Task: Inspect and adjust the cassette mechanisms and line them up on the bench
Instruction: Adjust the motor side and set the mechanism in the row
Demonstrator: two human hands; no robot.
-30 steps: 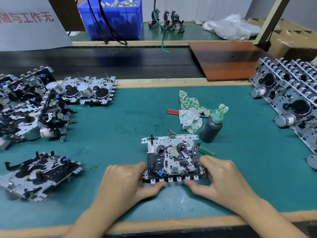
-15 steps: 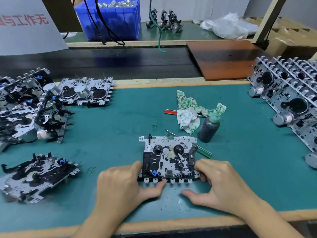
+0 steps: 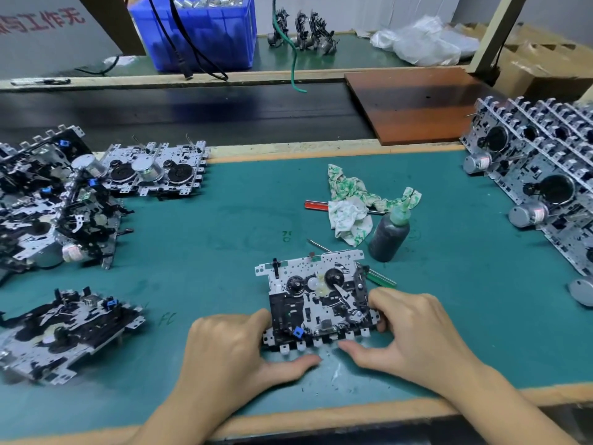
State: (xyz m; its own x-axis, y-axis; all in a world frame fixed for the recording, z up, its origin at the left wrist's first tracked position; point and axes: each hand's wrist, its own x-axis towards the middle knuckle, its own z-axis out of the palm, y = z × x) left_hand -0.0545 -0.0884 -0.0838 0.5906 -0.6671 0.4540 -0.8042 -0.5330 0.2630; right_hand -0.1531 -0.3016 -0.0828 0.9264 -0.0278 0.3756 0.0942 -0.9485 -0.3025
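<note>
Little has shifted since a second ago: both hands still clamp the cassette mechanism [image 3: 316,300] lying flat on the green bench mat [image 3: 224,239], the right thumb now drawn slightly off its front tabs. Left hand [image 3: 231,345] grips the left edge, right hand [image 3: 414,329] the right edge, thumbs along the front. Behind stand a dark bottle [image 3: 390,236] and rag [image 3: 353,203]; other mechanisms [image 3: 64,329] lie left, a standing row [image 3: 545,187] right.

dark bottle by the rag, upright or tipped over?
Upright. The dark bottle stands on its base on the green mat, its green nozzle pointing up, right beside the crumpled rag.
</note>
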